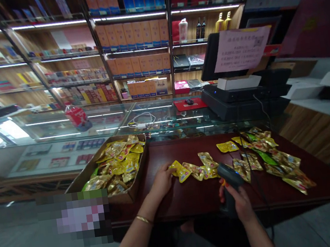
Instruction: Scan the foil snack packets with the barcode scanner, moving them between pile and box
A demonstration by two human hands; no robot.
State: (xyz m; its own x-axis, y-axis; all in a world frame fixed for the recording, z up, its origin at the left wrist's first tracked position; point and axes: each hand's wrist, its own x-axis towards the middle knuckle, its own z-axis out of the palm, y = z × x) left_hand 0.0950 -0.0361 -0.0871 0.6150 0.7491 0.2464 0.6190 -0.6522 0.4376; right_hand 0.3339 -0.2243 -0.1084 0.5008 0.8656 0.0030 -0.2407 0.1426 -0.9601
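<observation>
My left hand [162, 183], with a gold bangle on the wrist, pinches the left edge of a yellow snack packet [180, 171] lying on the dark red table [190, 201]. My right hand [240, 202] is wrapped round the grip of a black barcode scanner [230, 175], a finger at its orange trigger. The scanner's head points up and left, over a row of gold snack packets [196, 170]. To the left, a cardboard box [129, 197] is heaped with yellow, gold and a few green packets. More packets [285, 162] lie spread out at the right.
A glass display counter [163, 134] runs behind the table, with a red-labelled bottle [78, 118] on it. At the right back stand a monitor [211, 58] and black till [241, 103]. The scanner's cable [255, 174] crosses the table. Stocked shelves [134, 50] line the wall.
</observation>
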